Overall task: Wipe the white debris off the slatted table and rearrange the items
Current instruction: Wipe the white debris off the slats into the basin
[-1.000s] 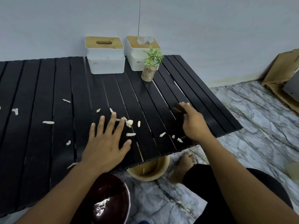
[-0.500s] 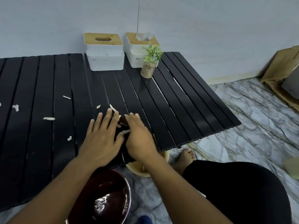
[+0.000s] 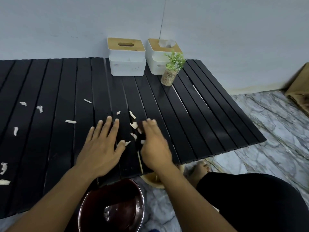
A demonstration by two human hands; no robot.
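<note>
**Hands flat on the table, debris between them**

Head view: the left hand lies flat on the black slatted table, fingers spread. The right hand rests just beside it, its fingers bent forward and blurred, so it cannot be told whether it grips anything. A cluster of white debris lies between the two hands. More bits are scattered over the slats to the left. At the far edge stand a white box, a second box and, just beside that one, a plant in a jar. A dark bowl sits on the floor below the near edge.
</note>
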